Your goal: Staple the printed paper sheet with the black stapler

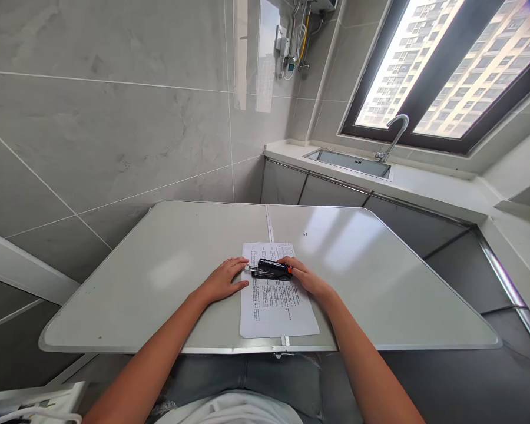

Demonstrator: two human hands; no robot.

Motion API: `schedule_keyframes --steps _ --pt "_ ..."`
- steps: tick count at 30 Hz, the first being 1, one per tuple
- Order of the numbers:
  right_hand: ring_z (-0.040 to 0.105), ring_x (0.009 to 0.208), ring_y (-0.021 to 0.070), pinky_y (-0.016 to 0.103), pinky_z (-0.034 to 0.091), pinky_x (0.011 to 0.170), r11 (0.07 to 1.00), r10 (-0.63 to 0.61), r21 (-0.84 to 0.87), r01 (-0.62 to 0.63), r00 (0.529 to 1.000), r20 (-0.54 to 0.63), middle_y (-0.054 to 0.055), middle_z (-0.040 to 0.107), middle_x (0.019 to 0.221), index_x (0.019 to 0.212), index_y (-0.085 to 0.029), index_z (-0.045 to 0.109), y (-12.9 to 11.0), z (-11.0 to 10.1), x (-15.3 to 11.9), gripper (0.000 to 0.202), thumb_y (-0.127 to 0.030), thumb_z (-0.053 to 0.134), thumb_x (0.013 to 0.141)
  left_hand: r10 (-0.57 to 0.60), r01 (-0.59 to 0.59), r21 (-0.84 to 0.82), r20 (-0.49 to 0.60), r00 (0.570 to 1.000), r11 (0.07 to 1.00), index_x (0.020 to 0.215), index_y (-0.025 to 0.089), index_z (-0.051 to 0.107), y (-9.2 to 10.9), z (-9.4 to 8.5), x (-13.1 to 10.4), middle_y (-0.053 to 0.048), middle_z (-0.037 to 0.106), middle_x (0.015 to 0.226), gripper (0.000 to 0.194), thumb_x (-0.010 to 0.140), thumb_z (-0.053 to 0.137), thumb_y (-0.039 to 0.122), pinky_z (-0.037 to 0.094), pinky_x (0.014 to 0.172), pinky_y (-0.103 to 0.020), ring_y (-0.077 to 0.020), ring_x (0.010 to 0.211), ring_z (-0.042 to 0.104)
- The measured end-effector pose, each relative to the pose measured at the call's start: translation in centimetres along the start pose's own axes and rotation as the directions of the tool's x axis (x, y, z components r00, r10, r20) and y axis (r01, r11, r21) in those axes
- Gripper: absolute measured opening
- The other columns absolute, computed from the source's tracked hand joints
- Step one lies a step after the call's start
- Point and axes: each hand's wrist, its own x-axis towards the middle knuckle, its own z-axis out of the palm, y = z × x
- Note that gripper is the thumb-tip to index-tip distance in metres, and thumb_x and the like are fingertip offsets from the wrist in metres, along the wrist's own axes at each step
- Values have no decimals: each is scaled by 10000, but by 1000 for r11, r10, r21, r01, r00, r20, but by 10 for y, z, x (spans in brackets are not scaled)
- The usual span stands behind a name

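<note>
A black stapler (271, 270) with a red part at its right end lies across the upper half of a printed sheet of paper (276, 309). The metal piece at the stapler's left end points toward my left hand (225, 279). That hand rests at the paper's left edge, thumb and fingers apart, with nothing between them. My right hand (304, 275) is at the stapler's right end, its fingers on the red part and the black body.
The paper lies on a pale folding table (194, 235) with a centre seam. Behind it on the right is a counter with a sink (351, 163) and a faucet (395, 138) below a window. A white object (35, 400) with a cable is at the lower left.
</note>
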Motion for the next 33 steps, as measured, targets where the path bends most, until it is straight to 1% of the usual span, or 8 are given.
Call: schedule_keyframes --steps 4,10,18,21,23,25,28,33 --pt "508 1213 272 493 351 1142 1000 -6 5 7 999 -35 62 620 1267 1260 -241 632 3 1 2 429 -252 351 936 -61 60 -54 -11 998 997 1416 295 559 3 -4 -1 -55 547 1517 516 939 646 473 430 1180 -459 -277 1416 491" --pt "537 1091 255 460 398 1051 995 -88 -43 86 994 -65 53 643 1139 1207 -241 657 4 4 5 428 -221 326 937 4 -5 -16 -25 1000 1000 1347 264 619 -1 -1 1 -66 575 1483 388 1015 528 444 424 1183 -467 -261 1392 512" --pt "544 1055 245 432 407 995 994 -100 -49 95 991 -94 50 634 1100 1144 -235 664 -2 4 4 385 -184 348 928 60 -61 -14 -81 995 998 1253 256 677 -7 3 6 -60 663 1374 327 1059 455 397 457 1142 -438 -232 1304 589" --pt "537 1051 250 425 423 969 987 -125 -109 117 990 -71 52 643 1110 1207 -249 647 -6 6 3 304 -279 455 972 70 -69 8 -82 994 998 1224 261 685 -7 4 7 -57 689 1328 307 1062 455 384 459 1106 -448 -233 1243 621" --pt "534 1021 255 417 440 932 972 -163 -183 148 984 -69 60 653 1097 1224 -248 641 -8 10 4 302 -354 593 945 75 -73 33 -79 994 997 1202 260 691 -6 3 7 -59 709 1284 304 1065 448 380 461 1069 -459 -240 1198 636" --pt "536 985 254 412 451 895 957 -187 -241 161 978 -90 64 663 1057 1190 -243 652 -10 13 5 299 -366 663 918 79 -75 55 -79 994 996 1188 256 697 -5 2 6 -63 724 1247 309 1067 442 382 460 1041 -465 -246 1161 645" --pt "546 958 250 410 464 868 956 -179 -255 146 977 -113 63 669 1012 1156 -243 667 -9 17 6 241 -342 645 938 84 -78 70 -83 993 994 1184 259 704 -4 2 6 -64 729 1234 315 1065 443 391 460 1005 -459 -250 1137 640" --pt "565 912 234 408 486 858 961 -140 -254 106 983 -120 58 616 976 1179 -252 679 -7 20 7 279 -352 677 919 100 -95 79 -72 992 992 1173 272 722 -3 1 5 -59 735 1224 312 1054 470 413 456 972 -456 -256 1111 629"
